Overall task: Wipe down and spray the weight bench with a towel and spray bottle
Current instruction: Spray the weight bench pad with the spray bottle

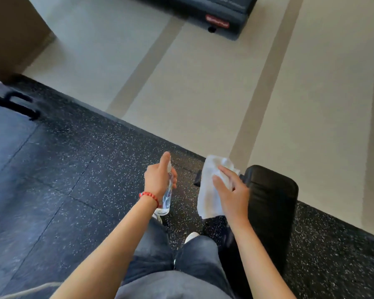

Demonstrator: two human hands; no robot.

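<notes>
The black speckled rubber floor (73,169) meets a pale floor (203,83) along a diagonal edge. The black padded weight bench (272,197) stands at lower right, its rounded end near that edge. A dark platform (220,11) sits well apart at the top.

The right hand (231,190) holds the white towel (209,190) just left of the bench end; the fingers lie spread over the cloth and the thumb appears to go beneath it. The towel hangs clear of the pad.

The left hand (158,180) is curled around the clear spray bottle (167,195), index finger extended on top of the nozzle. The bottle is upright, above the floor, apart from the bench. A red bead bracelet (149,196) circles the left wrist.
</notes>
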